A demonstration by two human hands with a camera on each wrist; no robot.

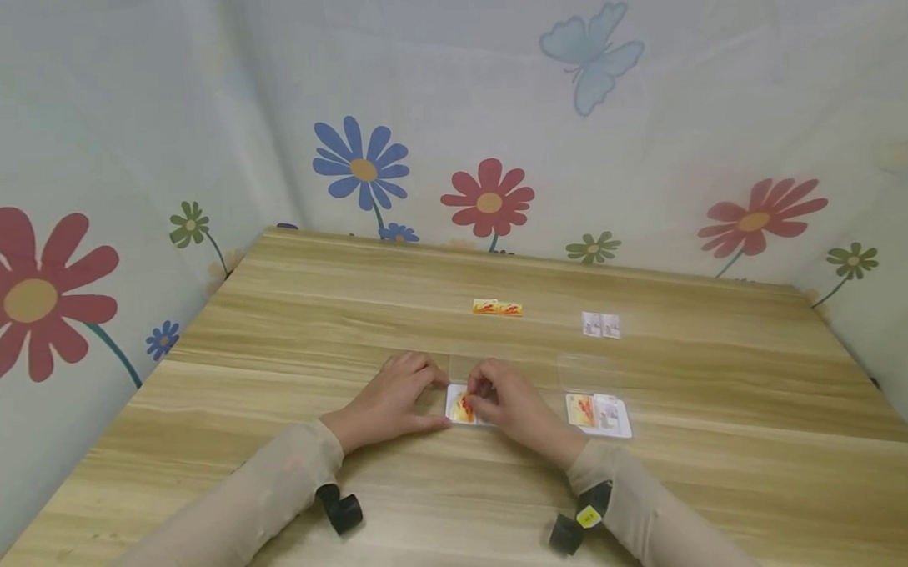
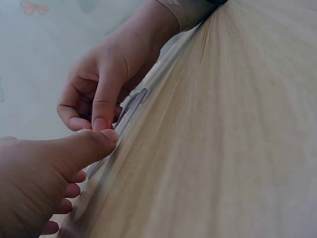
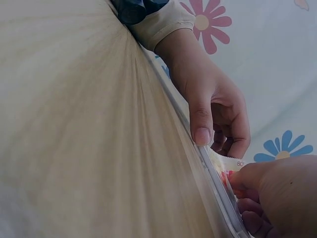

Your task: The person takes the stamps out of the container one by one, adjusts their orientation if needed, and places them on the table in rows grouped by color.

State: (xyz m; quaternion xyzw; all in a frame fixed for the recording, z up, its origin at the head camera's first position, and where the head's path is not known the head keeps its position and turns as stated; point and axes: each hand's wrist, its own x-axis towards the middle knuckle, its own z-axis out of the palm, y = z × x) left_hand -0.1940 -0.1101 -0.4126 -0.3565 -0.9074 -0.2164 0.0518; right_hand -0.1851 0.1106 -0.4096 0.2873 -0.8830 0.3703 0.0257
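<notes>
A clear case with a white card (image 1: 454,415) lies flat at the table's centre. My left hand (image 1: 398,402) holds its left side, thumb at the near corner and fingertips at the far one. Over the card, my right hand (image 1: 514,406) pinches a yellow and red stamp (image 1: 461,407) between thumb and forefinger; that hand covers the case's right part. The right wrist view shows the stamp's (image 3: 225,161) toothed edge raised above the case (image 3: 214,173). In the left wrist view the fingertips of my right hand (image 2: 109,74) are close to my left thumb (image 2: 94,146).
To the right lies a second opened case (image 1: 613,431) with a yellow stamp (image 1: 580,410) and a grey-white stamp (image 1: 607,413). Farther back are two yellow-red stamps (image 1: 510,309) and two grey-white stamps (image 1: 611,326). Printed cloth (image 1: 447,92) hangs behind the table.
</notes>
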